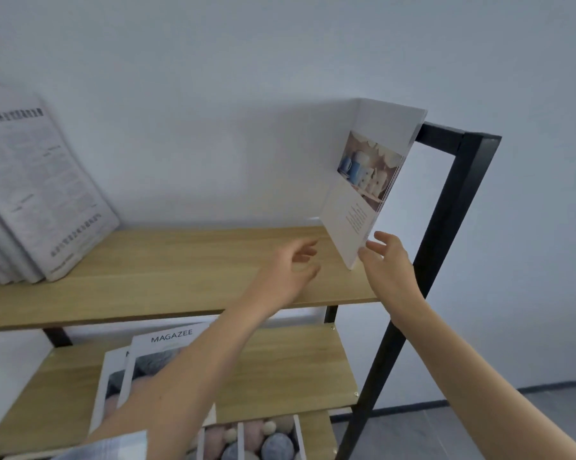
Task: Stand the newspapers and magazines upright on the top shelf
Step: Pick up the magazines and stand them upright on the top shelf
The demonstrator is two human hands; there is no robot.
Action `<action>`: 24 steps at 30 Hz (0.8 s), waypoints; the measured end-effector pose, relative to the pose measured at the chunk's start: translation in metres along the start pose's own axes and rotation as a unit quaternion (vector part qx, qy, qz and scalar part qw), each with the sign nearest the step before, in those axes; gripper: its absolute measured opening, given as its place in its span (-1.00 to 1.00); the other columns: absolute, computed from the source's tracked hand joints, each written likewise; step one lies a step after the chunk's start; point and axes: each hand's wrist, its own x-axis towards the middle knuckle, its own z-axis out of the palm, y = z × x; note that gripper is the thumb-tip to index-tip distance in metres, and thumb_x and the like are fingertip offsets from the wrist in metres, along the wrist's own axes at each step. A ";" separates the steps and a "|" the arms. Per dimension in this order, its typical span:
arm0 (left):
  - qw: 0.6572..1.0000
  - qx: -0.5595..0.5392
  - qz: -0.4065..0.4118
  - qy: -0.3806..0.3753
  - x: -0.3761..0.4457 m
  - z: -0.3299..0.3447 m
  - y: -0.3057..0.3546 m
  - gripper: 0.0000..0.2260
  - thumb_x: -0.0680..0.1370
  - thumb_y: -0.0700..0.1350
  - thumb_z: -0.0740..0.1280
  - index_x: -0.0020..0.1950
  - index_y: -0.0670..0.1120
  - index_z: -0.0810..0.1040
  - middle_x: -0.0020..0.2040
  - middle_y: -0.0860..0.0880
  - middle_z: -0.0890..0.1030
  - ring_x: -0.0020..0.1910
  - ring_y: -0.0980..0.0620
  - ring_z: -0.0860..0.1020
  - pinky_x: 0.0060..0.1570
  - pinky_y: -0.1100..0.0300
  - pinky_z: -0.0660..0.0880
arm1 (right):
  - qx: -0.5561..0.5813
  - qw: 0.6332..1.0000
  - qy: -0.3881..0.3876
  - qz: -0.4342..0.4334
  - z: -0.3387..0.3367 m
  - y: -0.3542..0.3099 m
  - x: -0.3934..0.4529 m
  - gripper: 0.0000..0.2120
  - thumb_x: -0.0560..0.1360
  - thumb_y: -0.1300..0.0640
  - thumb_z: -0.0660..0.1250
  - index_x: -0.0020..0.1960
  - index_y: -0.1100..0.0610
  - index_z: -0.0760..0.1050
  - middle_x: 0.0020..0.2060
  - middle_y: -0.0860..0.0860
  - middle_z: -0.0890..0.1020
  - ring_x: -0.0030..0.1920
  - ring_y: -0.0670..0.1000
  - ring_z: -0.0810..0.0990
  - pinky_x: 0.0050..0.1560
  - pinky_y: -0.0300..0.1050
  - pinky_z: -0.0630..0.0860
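Note:
A white magazine (pixel 373 180) with a photo of blue and white mugs stands upright at the right end of the wooden top shelf (pixel 180 260), leaning against the black frame (pixel 446 207). My right hand (pixel 389 263) has its fingers spread, and the fingertips touch the magazine's lower front corner. My left hand (pixel 286 273) hovers open over the shelf, left of the magazine, holding nothing. A stack of newspapers (pixel 34 194) leans against the wall at the shelf's left end. Two "MAGAZEE" magazines (pixel 147 366) lie flat on the second shelf, partly hidden by my left forearm.
Below the second shelf (pixel 280 370), more magazines (pixel 256 436) with pastel ball covers show at the bottom edge. A pale wall stands behind the rack. Grey floor (pixel 446 426) lies to the right of the frame.

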 end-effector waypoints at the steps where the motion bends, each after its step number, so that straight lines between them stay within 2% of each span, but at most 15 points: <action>1: 1.000 -0.016 -0.004 0.009 -0.012 -0.008 -0.001 -0.63 0.53 -0.15 0.38 0.34 -0.02 0.49 0.11 0.08 0.62 0.08 0.20 0.58 0.08 0.31 0.50 | -0.007 1.000 -0.003 -0.005 0.003 0.000 -0.007 -0.56 0.60 0.09 0.22 0.44 0.04 0.21 0.31 -0.03 0.48 0.05 -0.09 0.44 -0.29 -0.35 0.38; 3: 0.999 -0.042 -0.011 0.023 -0.038 -0.025 -0.006 -0.68 0.53 -0.18 0.37 0.29 -0.03 0.53 0.04 0.07 0.65 0.04 0.15 0.61 -0.02 0.31 0.54 | -0.019 0.999 -0.017 -0.020 0.010 0.000 -0.024 -0.59 0.59 0.12 0.21 0.42 0.05 0.25 0.25 -0.05 0.50 0.07 -0.09 0.46 -0.22 -0.32 0.38; 7: 0.993 -0.093 -0.058 0.043 -0.101 -0.062 -0.026 -0.73 0.54 -0.27 0.35 0.21 -0.05 0.56 -0.03 -0.04 0.68 -0.03 -0.02 0.64 -0.06 0.12 0.63 | -0.017 0.997 -0.069 -0.042 0.037 0.000 -0.068 -0.64 0.58 0.15 0.19 0.38 0.04 0.31 0.16 -0.10 0.54 0.11 -0.12 0.49 -0.02 -0.27 0.39; 10: 0.986 -0.111 -0.099 0.069 -0.141 -0.082 -0.050 -0.79 0.54 -0.29 0.33 0.08 -0.03 0.60 -0.10 -0.04 0.70 -0.08 -0.05 0.66 -0.09 0.10 0.63 | -0.017 0.992 -0.113 -0.052 0.062 0.003 -0.095 -0.64 0.59 0.14 0.19 0.37 0.04 0.32 0.15 -0.10 0.56 0.13 -0.10 0.53 0.11 -0.12 0.51; 12: 0.980 -0.122 -0.136 0.081 -0.168 -0.095 -0.068 -0.81 0.55 -0.30 0.32 0.05 -0.05 0.60 -0.13 -0.07 0.70 -0.10 -0.05 0.66 -0.12 0.15 0.62 | -0.020 0.988 -0.143 -0.049 0.082 0.009 -0.113 -0.65 0.59 0.13 0.19 0.37 0.03 0.33 0.15 -0.10 0.57 0.08 -0.05 0.57 0.10 -0.03 0.57; 15: 0.963 -0.145 -0.205 0.100 -0.205 -0.107 -0.099 -0.84 0.56 -0.32 0.31 0.07 -0.14 0.61 -0.10 -0.16 0.68 -0.12 -0.03 0.65 -0.11 0.19 0.62 | -0.040 0.979 -0.197 -0.043 0.117 0.022 -0.133 -0.67 0.59 0.11 0.19 0.36 0.02 0.35 0.15 -0.09 0.57 0.03 -0.07 0.58 0.01 -0.09 0.58; 17: 0.952 -0.154 -0.238 0.119 -0.225 -0.113 -0.121 -0.84 0.56 -0.32 0.31 0.06 -0.15 0.62 -0.08 -0.20 0.68 -0.09 -0.08 0.65 -0.03 0.08 0.63 | -0.057 0.970 -0.235 -0.037 0.142 0.032 -0.141 -0.67 0.59 0.10 0.20 0.35 0.02 0.35 0.15 -0.07 0.58 0.09 -0.09 0.55 0.08 -0.09 0.54; 19: 0.941 -0.156 -0.269 0.131 -0.241 -0.120 -0.143 -0.84 0.56 -0.31 0.31 0.04 -0.13 0.63 -0.08 -0.17 0.68 -0.08 -0.08 0.65 -0.04 0.11 0.63 | -0.076 0.959 -0.272 -0.029 0.169 0.044 -0.146 -0.68 0.59 0.10 0.20 0.33 0.05 0.36 0.15 -0.03 0.58 0.13 -0.05 0.54 0.15 -0.02 0.52; 21: 0.929 -0.150 -0.305 0.145 -0.252 -0.126 -0.164 -0.85 0.57 -0.30 0.30 0.04 -0.12 0.62 -0.05 -0.15 0.67 -0.06 -0.06 0.65 -0.04 0.14 0.62 | -0.095 0.948 -0.302 -0.016 0.198 0.055 -0.147 -0.69 0.59 0.11 0.19 0.32 0.08 0.37 0.15 0.01 0.58 0.07 -0.04 0.55 0.07 -0.06 0.54; 24: 0.911 -0.141 -0.354 0.157 -0.261 -0.137 -0.198 -0.85 0.56 -0.27 0.31 0.04 -0.09 0.61 -0.01 -0.14 0.67 -0.02 -0.06 0.66 0.04 0.05 0.61 | -0.135 0.932 -0.336 -0.005 0.241 0.071 -0.142 -0.71 0.58 0.13 0.19 0.29 0.11 0.40 0.11 0.03 0.57 -0.15 -0.09 0.53 -0.23 -0.23 0.48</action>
